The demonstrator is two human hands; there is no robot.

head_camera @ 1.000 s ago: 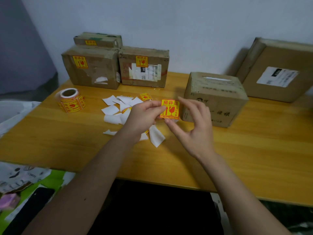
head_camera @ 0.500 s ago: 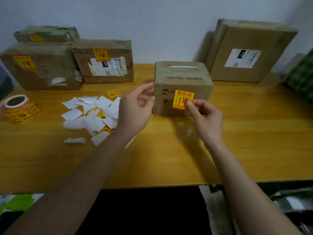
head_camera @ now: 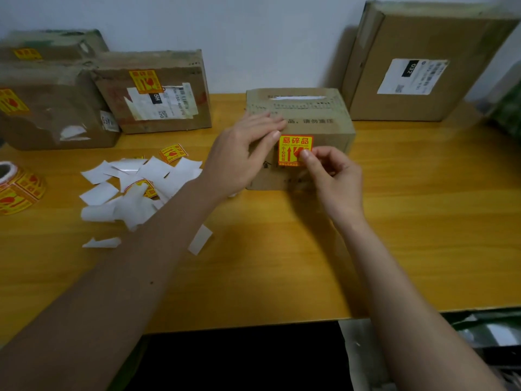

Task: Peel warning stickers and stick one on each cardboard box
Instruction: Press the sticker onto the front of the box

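Note:
A yellow and red warning sticker (head_camera: 290, 148) lies against the front face of the small cardboard box (head_camera: 324, 119) at the table's middle. My right hand (head_camera: 335, 179) pinches the sticker's lower right corner with thumb and fingertip, its other fingers curled. My left hand (head_camera: 242, 156) rests with straight fingers on the box's left front edge, beside the sticker. The sticker roll (head_camera: 17, 190) stands at the far left. Three boxes at the back left (head_camera: 174, 114), (head_camera: 56, 122), (head_camera: 50, 43) each carry a sticker. The large box (head_camera: 423, 88) leaning on the wall at the back right shows none.
White backing papers (head_camera: 132, 190) lie scattered left of my left arm, with loose stickers (head_camera: 173, 152) among them. The wooden table (head_camera: 423, 221) ends near my body at its front edge. Something green (head_camera: 507, 114) sits at the far right.
The sticker went from between both hands to the small box's front face. My left hand let go and moved onto the box's left edge. The view swung right.

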